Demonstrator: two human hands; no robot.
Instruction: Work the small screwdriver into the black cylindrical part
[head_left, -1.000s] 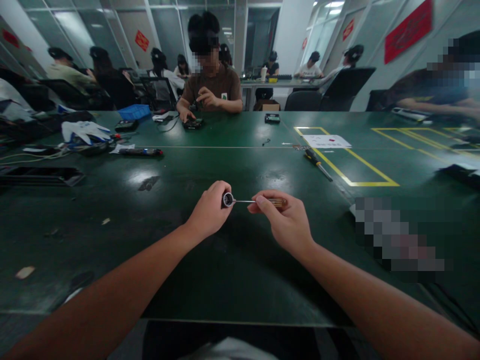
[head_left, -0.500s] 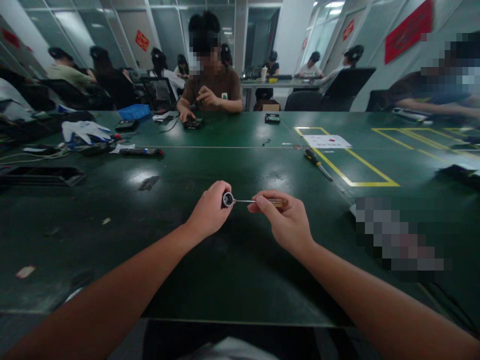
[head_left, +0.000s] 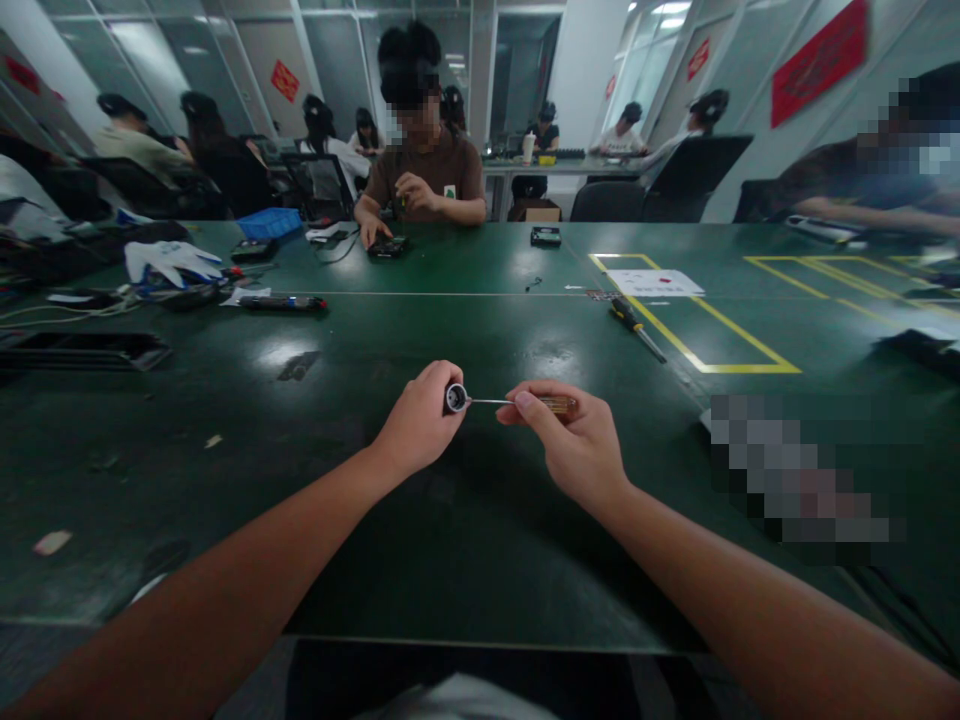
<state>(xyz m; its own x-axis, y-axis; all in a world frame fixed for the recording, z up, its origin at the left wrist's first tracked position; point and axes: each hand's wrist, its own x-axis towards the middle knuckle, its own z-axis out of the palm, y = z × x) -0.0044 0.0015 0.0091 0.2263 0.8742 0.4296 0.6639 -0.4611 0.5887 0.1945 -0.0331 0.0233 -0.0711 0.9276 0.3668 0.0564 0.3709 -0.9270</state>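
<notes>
Over the middle of the green table, my left hand point(head_left: 421, 418) is closed around a dark cylindrical part point(head_left: 454, 398), whose round, light-rimmed open end faces me. Most of that part is hidden by the fingers. My right hand point(head_left: 574, 435) grips the amber handle of a screwdriver point(head_left: 556, 404). Its thin metal shaft points left and meets the side of the cylindrical part near the rim. The exact contact at the tip is too small to make out.
A yellow-and-black screwdriver point(head_left: 636, 328) lies right of centre, near a white sheet point(head_left: 654, 283). White gloves point(head_left: 172, 264), a dark pen-like tool point(head_left: 277, 304) and a black tray point(head_left: 82, 351) are on the left. Across the table a co-worker point(head_left: 427, 175) handles a small black device point(head_left: 387, 246).
My hands, the cylindrical part and the screwdriver stay almost in place. The co-worker opposite has shifted their raised hand slightly.
</notes>
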